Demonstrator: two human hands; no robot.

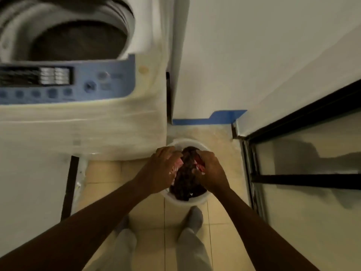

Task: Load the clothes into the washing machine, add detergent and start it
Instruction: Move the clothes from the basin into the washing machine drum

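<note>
A white bucket (187, 202) stands on the tiled floor to the right of the washing machine. It holds a heap of clothes (187, 178), mostly dark maroon with some pink and red cloth. My left hand (161, 169) grips the clothes on the left side of the heap. My right hand (210, 171) grips them on the right side. The top-loading washing machine (82, 118) stands at the left with its lid up and its dark drum (78, 44) exposed. Its blue control panel (66, 83) faces me. No detergent is in view.
A white wall rises behind the bucket, with blue tape (211, 118) along its base. A black-framed glass door (304, 173) runs along the right. My feet in grey socks (193, 218) stand just in front of the bucket on the beige tiles.
</note>
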